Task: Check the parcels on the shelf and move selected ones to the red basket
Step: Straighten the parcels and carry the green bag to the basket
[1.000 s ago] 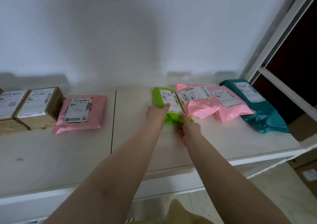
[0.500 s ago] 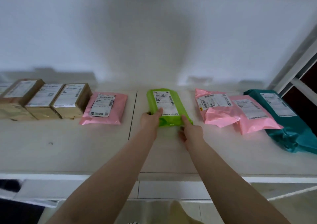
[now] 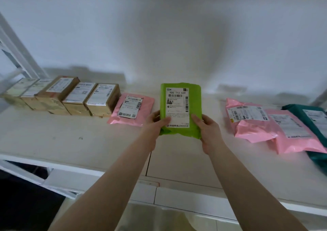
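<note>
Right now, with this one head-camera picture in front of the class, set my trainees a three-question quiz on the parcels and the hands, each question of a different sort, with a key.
1. True or false: both hands hold the green parcel.
2. Multiple choice: which parcel lies nearest on the left of the green one? A) a cardboard box B) a pink mailer bag C) the teal bag
3. Short answer: what large characters head the green parcel's label?

Key
1. True: the left hand and the right hand grip its lower corners.
2. B: the pink mailer bag lies between it and the row of cardboard boxes; the teal bag is far right.
3. 900 T12 039.
</note>
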